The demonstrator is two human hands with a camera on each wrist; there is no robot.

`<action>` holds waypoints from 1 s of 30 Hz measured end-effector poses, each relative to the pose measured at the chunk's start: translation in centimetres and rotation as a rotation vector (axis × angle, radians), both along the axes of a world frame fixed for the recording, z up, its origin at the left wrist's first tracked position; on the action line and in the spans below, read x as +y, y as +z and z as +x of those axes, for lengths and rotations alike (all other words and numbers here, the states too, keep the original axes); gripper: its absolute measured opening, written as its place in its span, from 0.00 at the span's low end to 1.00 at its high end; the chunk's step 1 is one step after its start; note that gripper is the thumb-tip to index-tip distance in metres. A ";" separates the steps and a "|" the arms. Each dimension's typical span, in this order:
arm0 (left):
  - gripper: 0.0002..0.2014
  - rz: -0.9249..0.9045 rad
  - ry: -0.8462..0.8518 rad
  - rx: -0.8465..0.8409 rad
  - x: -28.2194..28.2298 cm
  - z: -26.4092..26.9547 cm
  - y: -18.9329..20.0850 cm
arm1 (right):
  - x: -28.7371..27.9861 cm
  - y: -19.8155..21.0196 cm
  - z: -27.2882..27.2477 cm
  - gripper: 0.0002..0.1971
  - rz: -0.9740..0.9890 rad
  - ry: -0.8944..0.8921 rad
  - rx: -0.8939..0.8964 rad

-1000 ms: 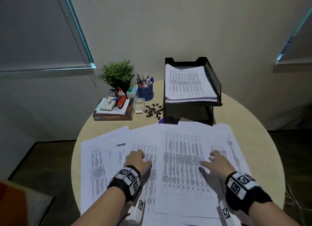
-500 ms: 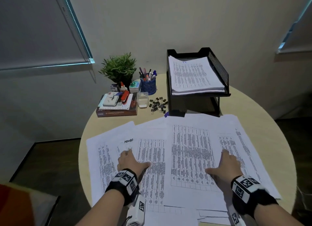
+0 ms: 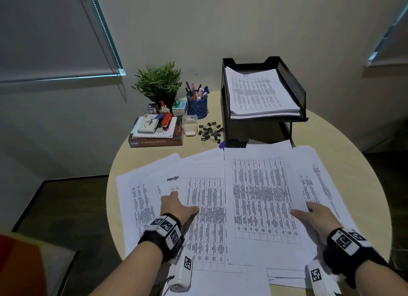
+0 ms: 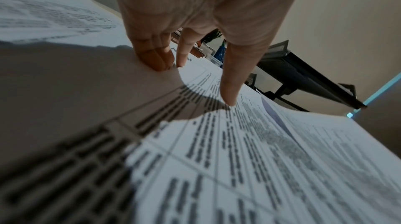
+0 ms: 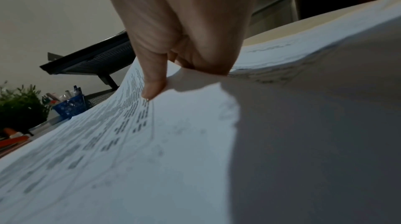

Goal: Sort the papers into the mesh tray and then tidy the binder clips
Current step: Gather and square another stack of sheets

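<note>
Printed papers (image 3: 205, 207) lie fanned over the near half of the round table. My left hand (image 3: 183, 202) presses flat on the left sheets, its straight fingertips (image 4: 161, 63) touching the print. My right hand (image 3: 305, 209) pinches the right edge of the centre sheet (image 3: 260, 196), with the thumb (image 5: 153, 88) on top and the fingers curled beneath; that edge bows upward. The black mesh tray (image 3: 291, 86) stands at the back right and holds a stack of papers (image 3: 258, 92). Loose black binder clips (image 3: 209, 131) lie in a heap just left of the tray's base.
At the back left stand a green plant (image 3: 159, 83), a blue pen cup (image 3: 197, 107), a small clear box (image 3: 189, 124) and a book pile with a stapler (image 3: 156, 132). Papers overhang the table edge (image 3: 110, 185) close to me.
My left hand slid left and further up the papers. My right hand shifted right to the centre sheet's edge and took hold of it.
</note>
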State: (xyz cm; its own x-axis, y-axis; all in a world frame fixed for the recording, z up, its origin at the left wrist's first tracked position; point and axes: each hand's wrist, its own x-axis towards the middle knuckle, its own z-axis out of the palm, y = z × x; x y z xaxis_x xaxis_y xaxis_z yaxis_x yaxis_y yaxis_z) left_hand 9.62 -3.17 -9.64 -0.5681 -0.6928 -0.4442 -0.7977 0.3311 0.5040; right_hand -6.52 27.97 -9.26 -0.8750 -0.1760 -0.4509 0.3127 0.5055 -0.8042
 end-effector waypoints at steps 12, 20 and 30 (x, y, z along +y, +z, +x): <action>0.52 -0.035 -0.003 -0.154 0.6 -1.6 0.8 | 0.9 -1.2 1.2 0.05 -0.068 -0.024 -0.014; 0.48 0.183 0.019 0.083 -0.2 -1.0 0.4 | 1.5 0.8 3.2 0.07 -0.276 -0.122 -0.079; 0.19 0.515 0.336 0.517 -0.9 -0.9 -1.6 | 2.0 4.2 4.7 0.20 -0.340 -0.196 -0.061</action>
